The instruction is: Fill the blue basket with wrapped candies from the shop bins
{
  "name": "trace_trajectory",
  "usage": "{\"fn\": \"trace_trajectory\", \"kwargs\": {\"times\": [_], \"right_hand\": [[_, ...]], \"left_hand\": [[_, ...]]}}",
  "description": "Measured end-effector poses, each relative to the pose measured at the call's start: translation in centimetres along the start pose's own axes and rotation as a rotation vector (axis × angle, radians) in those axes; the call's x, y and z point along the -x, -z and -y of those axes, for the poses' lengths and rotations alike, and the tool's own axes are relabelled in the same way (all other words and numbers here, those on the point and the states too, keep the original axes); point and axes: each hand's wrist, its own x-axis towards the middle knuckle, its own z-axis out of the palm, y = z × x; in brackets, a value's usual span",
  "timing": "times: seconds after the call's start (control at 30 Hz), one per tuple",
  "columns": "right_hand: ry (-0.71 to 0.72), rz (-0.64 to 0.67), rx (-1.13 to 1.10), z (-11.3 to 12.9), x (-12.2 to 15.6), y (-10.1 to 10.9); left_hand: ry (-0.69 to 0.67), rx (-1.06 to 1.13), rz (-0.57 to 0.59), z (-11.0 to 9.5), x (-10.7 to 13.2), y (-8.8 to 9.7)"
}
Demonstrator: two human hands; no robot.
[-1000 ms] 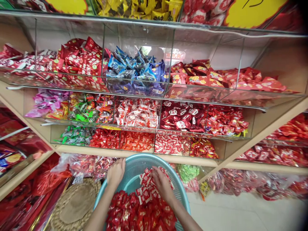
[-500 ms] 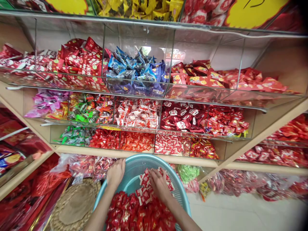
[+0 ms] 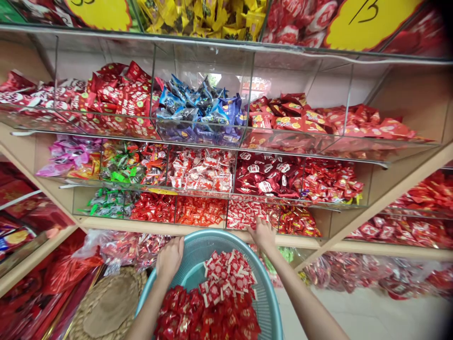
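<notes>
In front of you stand clear acrylic bins (image 3: 208,61) on a wooden shelf (image 3: 159,226), and they are full of sweets in many colours. You can see blue foil packets (image 3: 198,111) in the upper row, and pink packets (image 3: 69,158) and green packets (image 3: 122,170) lower down. Above them hang yellow price signs (image 3: 368,19). Under the shelf lie plastic bags of red sweets (image 3: 375,278), a round woven mat (image 3: 108,307) is at the left, and a tile floor (image 3: 354,316) shows at the right.

Even, bright light is spread across the wooden shelves (image 3: 198,227), glare is caught on the clear acrylic bins (image 3: 203,61), and the frame's edges are bowed and darkened by wide-angle distortion
</notes>
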Motion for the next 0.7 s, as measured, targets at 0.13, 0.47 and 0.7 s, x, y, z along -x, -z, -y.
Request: {"fn": "trace_trajectory", "kwargs": {"times": [0.13,0.47,0.7], "right_hand": [[-0.106,0.251,0.051,-0.2,-2.1,0.5],[-0.026,0.249,-0.061,-1.8,-4.2,0.4],[0.010,0.233,-0.203,-2.6,-5.9,-0.6]], "left_hand": [[-0.011,-0.001,-0.021,0.1,0.0,-0.2],[-0.019,0.004,-0.003,0.4,-0.1,-0.4],[-0.002,0.023,0.007,0.2,-0.1,-0.2]]}}
